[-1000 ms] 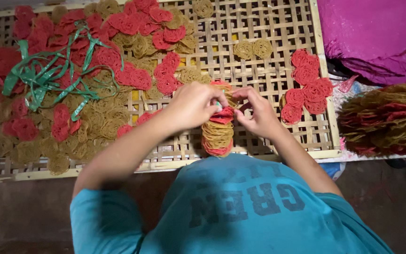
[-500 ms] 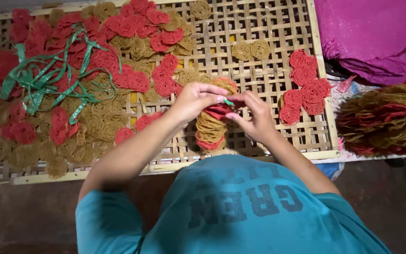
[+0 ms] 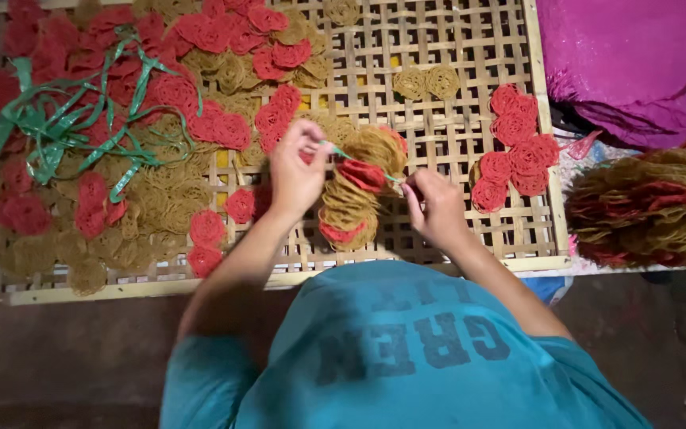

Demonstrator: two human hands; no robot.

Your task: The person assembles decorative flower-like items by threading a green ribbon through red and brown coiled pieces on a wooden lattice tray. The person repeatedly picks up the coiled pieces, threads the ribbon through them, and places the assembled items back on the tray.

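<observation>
A green strip is pinched taut between the raised left hand and right hand, across a stack of crackers on the bamboo tray.

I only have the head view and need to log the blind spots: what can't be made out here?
- Left hand fingertips: curled away, so the grip on the green strip is hidden.
- Right hand: its fingertips cover the strip's other end.
- Stack of crackers: underside and any knot hidden by the stack itself.
- Bamboo tray: left and top cut off by the frame.
- Bundled crackers: cut by the right edge.
</observation>
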